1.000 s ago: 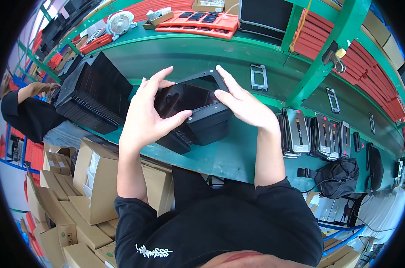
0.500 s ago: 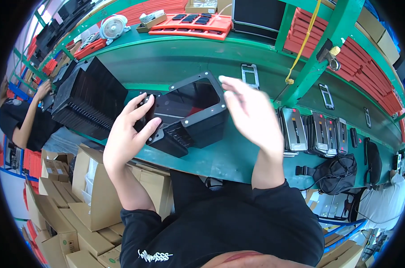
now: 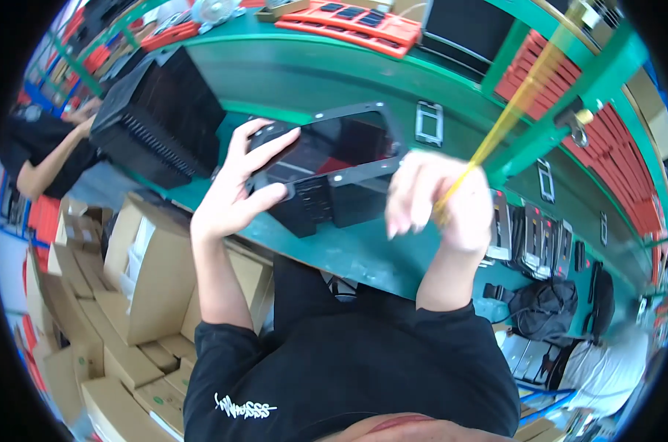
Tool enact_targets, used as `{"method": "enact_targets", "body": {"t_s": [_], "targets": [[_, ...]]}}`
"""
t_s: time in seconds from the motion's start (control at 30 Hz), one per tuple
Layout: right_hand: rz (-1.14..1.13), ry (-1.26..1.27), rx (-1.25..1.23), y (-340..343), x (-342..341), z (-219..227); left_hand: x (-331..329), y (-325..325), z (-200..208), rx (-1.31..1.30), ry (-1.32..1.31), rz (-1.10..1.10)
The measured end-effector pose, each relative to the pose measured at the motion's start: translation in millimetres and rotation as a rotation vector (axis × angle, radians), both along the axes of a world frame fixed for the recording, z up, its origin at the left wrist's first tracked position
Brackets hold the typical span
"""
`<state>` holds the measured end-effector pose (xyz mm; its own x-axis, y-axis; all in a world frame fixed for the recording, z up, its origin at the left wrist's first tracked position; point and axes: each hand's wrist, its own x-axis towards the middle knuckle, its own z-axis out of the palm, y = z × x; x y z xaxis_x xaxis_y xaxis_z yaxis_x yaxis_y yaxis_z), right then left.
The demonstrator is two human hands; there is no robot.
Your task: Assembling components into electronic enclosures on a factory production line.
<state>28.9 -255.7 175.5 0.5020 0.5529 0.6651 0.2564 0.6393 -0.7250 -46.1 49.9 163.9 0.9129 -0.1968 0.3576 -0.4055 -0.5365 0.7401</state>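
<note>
A black rectangular frame with round silver dots at its corners rests tilted on black slotted blocks on the bench. Inside it lies a dark glossy panel. My left hand grips the frame's left end, fingers over the top and thumb at the near edge. Right of the frame, my right hand is curled and blurred by motion. A yellow cord stretches down from the upper right into its fingers; the cord's lower end is hidden there.
A tall stack of black trays stands left on the green bench. Phone-like parts and a black bag lie right. A green post rises behind. Cardboard boxes fill the lower left; another person works far left.
My right hand has left the frame's right corner and now holds the yellow cord, which hung free beside the post before. My left hand stays on the frame. The whole view has shifted.
</note>
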Motion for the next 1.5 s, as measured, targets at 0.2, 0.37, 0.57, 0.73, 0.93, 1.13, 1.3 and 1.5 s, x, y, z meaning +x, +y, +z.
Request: {"method": "enact_targets", "body": {"t_s": [0.2, 0.37, 0.57, 0.73, 0.93, 1.13, 1.3, 1.5], "targets": [[-0.285, -0.242, -0.419, 54.8, -24.8, -9.1, -1.4, -6.1, 0.4, 0.108, -0.125, 0.032], [-0.119, -0.519, -0.447, 37.4, -18.4, 2.5, 0.0, -5.5, -10.4, 0.126, -0.24, 0.081], [-0.145, -0.676, -0.59, 38.0, -23.2, 3.8, 6.0, -9.6, -16.7, 0.126, -0.321, 0.141], [-0.184, -0.401, -0.242, 58.3, -27.4, -13.6, 4.6, -8.2, -11.1, 0.184, -0.338, 0.181], [-0.188, 0.241, 0.329, -12.2, 17.0, -3.7, 24.7, 36.2, -21.5, -0.556, 0.039, 0.444], [0.558, -0.075, 0.27, -55.7, 72.7, -20.5, 9.5, 46.9, -101.9, 0.235, -0.207, 0.962], [0.799, 0.014, 0.285, -40.9, 78.5, -35.9, -7.5, 52.7, -142.8, 0.252, -0.189, 0.871], [-0.389, 0.368, -0.397, -31.0, 170.1, -91.6, 2.0, 51.4, -173.9, 0.153, -0.403, 0.88]]}}
